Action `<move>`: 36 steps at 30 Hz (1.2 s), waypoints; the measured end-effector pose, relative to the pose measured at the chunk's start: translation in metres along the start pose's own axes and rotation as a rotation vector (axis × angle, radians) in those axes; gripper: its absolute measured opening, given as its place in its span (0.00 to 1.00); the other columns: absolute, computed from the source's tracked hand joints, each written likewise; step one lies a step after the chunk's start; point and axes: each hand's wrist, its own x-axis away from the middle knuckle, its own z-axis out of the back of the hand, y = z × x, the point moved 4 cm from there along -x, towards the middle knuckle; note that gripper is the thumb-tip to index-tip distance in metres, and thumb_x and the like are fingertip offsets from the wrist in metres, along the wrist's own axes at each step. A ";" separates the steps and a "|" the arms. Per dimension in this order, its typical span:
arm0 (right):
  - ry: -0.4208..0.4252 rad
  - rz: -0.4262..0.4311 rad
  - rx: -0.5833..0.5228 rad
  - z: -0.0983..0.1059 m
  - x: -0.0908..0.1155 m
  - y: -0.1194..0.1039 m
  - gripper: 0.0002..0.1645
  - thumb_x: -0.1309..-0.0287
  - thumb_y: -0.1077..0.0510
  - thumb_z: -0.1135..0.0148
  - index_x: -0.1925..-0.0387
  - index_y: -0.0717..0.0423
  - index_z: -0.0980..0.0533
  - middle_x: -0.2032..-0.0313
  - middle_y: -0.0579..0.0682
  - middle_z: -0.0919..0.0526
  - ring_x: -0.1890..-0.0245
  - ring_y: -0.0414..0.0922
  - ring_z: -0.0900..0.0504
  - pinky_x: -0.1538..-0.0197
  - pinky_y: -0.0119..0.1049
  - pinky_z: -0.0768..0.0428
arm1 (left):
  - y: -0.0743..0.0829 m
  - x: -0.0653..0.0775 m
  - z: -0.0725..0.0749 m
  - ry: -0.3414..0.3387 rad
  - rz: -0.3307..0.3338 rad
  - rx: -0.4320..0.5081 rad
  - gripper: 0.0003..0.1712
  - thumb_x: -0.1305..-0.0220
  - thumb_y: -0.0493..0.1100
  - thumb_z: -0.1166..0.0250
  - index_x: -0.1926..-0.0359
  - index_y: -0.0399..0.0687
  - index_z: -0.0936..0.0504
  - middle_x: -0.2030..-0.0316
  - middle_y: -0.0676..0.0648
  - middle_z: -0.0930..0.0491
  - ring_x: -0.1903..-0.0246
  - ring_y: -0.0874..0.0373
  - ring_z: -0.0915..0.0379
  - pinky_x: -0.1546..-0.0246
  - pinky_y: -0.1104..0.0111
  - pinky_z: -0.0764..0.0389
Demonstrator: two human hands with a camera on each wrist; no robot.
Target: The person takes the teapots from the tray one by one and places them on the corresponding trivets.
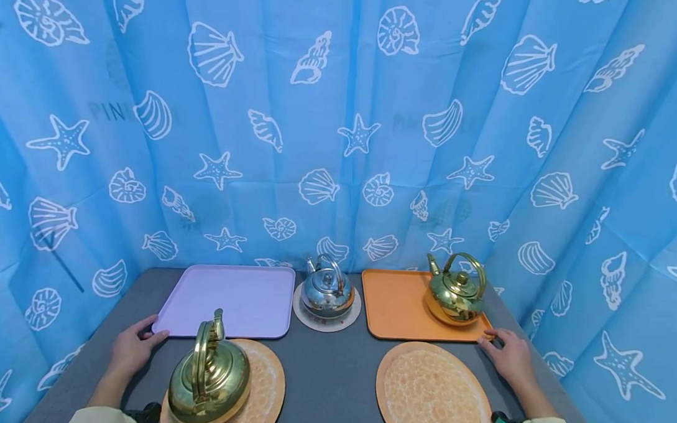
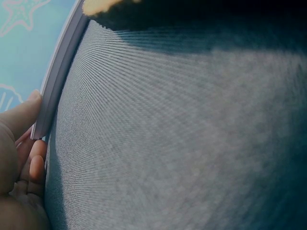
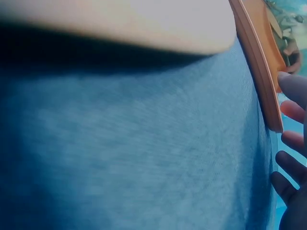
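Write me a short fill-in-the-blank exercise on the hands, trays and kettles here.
1. The left hand is at the purple tray's near ____ corner.
2. The right hand is at a corner of the ____ tray.
3. The silver kettle stands ____ the two trays.
4. Besides it, the head view shows ____ gold kettles.

Missing words: left; orange; between; two

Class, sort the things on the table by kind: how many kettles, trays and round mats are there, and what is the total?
Kettles: 3 (left gold kettle, right gold kettle, silver kettle)
Trays: 2 (purple tray, orange tray)
Round mats: 3 (left large mat, right large mat, small mat)
Total: 8
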 end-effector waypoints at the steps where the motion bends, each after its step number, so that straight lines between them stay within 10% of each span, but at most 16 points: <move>1: -0.011 -0.003 -0.001 0.000 -0.001 0.001 0.26 0.38 0.53 0.37 0.48 0.72 0.25 0.47 0.76 0.29 0.46 0.71 0.33 0.45 0.65 0.37 | 0.000 0.000 0.000 0.000 0.000 0.000 0.39 0.34 0.50 0.35 0.32 0.32 0.38 0.46 0.24 0.31 0.46 0.30 0.38 0.44 0.37 0.39; 36: -0.138 -0.178 -0.152 -0.003 -0.011 0.027 0.40 0.36 0.41 0.40 0.35 0.68 0.34 0.35 0.75 0.40 0.36 0.71 0.44 0.38 0.65 0.43 | 0.000 0.001 0.000 -0.037 -0.009 -0.002 0.41 0.32 0.53 0.37 0.30 0.32 0.41 0.44 0.23 0.34 0.43 0.29 0.40 0.43 0.37 0.40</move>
